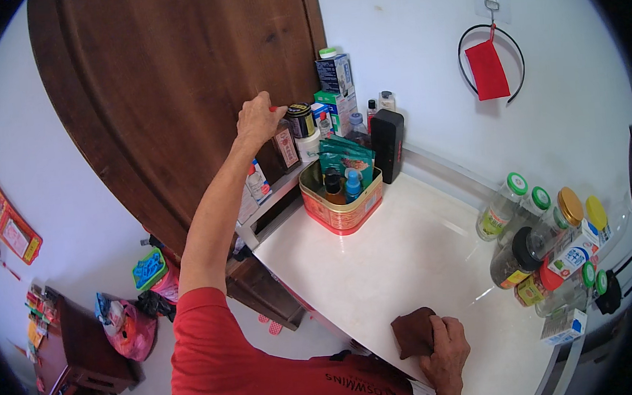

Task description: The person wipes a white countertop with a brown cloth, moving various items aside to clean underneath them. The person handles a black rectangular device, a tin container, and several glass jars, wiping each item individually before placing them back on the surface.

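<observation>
My left arm reaches far out to the ledge beside the table. There my left hand [257, 118] is closed over the red cap of a dark bottle [285, 147] with a pale label. Close by stand a black jar [300, 120] and a white tub [308, 147]. Near the front edge of the table, my right hand [447, 349] grips a folded brown cloth [413, 333], which touches the white tabletop [378, 266]. A red and gold tin [342, 216] holds green packets [346, 156] and pump bottles [353, 186].
A black upright box [387, 146] stands behind the tin. Several glass jars [501, 211] and small cartons line the table's right side. A dark wooden wardrobe [178, 75] rises behind the ledge. Bags [131, 328] and a brown cabinet [79, 342] sit on the left.
</observation>
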Demonstrator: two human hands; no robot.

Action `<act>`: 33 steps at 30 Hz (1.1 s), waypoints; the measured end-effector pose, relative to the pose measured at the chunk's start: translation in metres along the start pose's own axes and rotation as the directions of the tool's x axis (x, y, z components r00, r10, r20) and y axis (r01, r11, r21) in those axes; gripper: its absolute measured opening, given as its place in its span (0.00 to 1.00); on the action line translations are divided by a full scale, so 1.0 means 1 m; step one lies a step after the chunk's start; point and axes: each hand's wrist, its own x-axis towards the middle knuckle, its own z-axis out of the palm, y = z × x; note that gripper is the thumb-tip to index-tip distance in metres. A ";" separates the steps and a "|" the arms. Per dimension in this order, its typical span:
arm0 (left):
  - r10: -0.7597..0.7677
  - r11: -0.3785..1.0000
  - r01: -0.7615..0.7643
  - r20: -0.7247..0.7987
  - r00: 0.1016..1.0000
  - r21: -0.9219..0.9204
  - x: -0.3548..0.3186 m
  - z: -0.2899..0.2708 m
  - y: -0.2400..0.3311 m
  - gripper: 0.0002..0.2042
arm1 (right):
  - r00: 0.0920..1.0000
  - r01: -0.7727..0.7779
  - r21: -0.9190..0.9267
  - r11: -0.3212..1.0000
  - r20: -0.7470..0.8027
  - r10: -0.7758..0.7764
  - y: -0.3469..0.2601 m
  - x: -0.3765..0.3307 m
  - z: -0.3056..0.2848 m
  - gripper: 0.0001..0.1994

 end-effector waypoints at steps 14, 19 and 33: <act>0.078 0.997 -0.077 -0.047 0.996 0.011 -0.005 0.003 -0.020 0.15 | 1.000 0.008 -0.005 1.000 0.011 -0.008 0.000 0.000 -0.001 0.31; 0.110 0.993 -0.108 -0.029 0.994 0.048 -0.016 -0.002 -0.009 0.14 | 1.000 0.014 0.001 1.000 -0.017 -0.014 0.002 -0.002 0.000 0.31; 0.352 0.869 -0.397 -0.196 0.915 -0.297 -0.030 -0.040 0.041 0.17 | 1.000 0.008 0.011 1.000 0.001 -0.008 0.007 -0.004 0.001 0.33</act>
